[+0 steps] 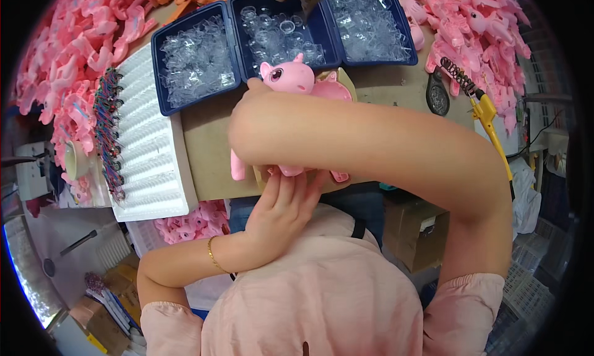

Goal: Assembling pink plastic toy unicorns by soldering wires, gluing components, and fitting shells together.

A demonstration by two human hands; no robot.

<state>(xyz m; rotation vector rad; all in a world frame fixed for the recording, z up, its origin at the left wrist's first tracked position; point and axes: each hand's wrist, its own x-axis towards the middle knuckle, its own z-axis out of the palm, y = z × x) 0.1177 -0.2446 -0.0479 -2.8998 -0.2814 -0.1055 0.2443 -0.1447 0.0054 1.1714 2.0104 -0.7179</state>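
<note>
A pink toy pony (289, 76) with large dark eyes is at the table's middle, its head showing above my right forearm. Pink legs show below that arm. My left hand (281, 201) reaches up from below, its fingers and thumb against the toy's lower part; the fingertips are partly covered. Across the toy from the right comes my right forearm, with the sharply bent right hand (249, 117) on the toy's left side. Most of its fingers are hidden, and I cannot see whether they hold anything. An open pink shell piece (333, 88) lies right of the pony's head.
Dark blue bins (162, 91) of clear plastic parts stand behind. A white ridged tray (151, 145) and bundled coloured wires (109, 139) are at left. Pink parts (80, 52) heap on both sides. A yellow tool (486, 114) hangs on a coiled cord (456, 76) at right.
</note>
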